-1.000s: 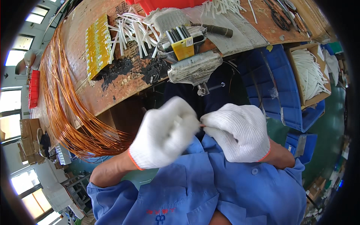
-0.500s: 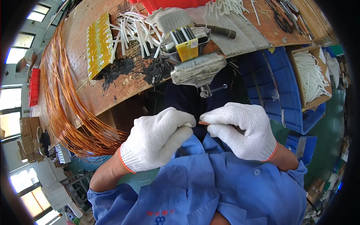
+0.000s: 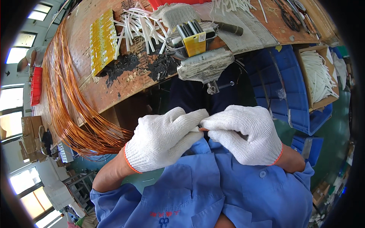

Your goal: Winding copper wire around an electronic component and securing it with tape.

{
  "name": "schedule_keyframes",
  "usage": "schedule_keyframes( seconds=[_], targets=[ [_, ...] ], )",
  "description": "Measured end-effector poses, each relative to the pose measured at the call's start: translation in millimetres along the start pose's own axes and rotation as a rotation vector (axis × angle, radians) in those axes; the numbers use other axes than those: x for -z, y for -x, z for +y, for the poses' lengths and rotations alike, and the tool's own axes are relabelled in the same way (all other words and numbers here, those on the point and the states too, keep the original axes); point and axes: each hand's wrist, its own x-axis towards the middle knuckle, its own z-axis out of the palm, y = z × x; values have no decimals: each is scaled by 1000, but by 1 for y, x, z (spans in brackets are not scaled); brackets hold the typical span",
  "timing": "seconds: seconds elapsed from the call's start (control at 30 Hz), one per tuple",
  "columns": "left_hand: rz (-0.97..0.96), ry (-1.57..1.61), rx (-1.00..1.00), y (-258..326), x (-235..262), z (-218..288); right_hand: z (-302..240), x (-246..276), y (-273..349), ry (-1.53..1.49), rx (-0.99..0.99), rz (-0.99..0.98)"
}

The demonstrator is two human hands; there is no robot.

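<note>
Both hands wear white knit gloves and meet in front of my chest. My left hand (image 3: 161, 138) pinches a short white tube (image 3: 195, 129) between thumb and fingers. Thumb and forefinger of my right hand (image 3: 247, 135) are closed on thin copper wire (image 3: 203, 129), whose end lies at the tube's mouth. Whether the wire is inside the tube I cannot tell. A large bundle of copper wire (image 3: 70, 98) hangs over the bench's left side and runs down behind my left wrist.
Beyond my hands a bench vise (image 3: 207, 68) holds a yellow piece (image 3: 195, 44) with dark bars. On the wooden bench (image 3: 91, 89) lie yellow strips (image 3: 102, 43), loose white tubes (image 3: 142, 30) and scissors (image 3: 289, 21). At right, a box of white tubes (image 3: 317, 76) sits in a blue bin (image 3: 279, 95).
My hands have come together: the left moved right, bringing the white tube up against the copper wire end in my right fingers. The view has shifted slightly.
</note>
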Motion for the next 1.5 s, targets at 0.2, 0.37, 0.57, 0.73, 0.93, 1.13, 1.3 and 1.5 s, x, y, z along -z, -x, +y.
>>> schedule_keyframes(
  seconds=[0.2,0.37,0.57,0.73,0.93,1.13,1.3,1.5],
  targets=[
    [-13,-76,-6,2,-1,-2,-1,0,-1,-5,-9,-2],
    [-2,-155,-41,2,-2,-3,2,-3,0,-1,20,5],
    [13,-315,-123,1,-1,-3,2,-3,-1,19,-1,-26],
    [-10,-415,-168,2,-2,-6,2,-6,-3,39,-15,-63],
    [-2,-364,-189,0,1,-9,8,-6,-6,-76,-20,-63],
    [-96,-407,-212,-1,2,-8,-4,4,-13,-125,-246,-212],
    [-226,-230,-62,-5,12,4,-3,-4,-8,91,-237,-192],
    [-270,394,0,0,19,-19,17,-12,1,234,23,-206]
  ],
)
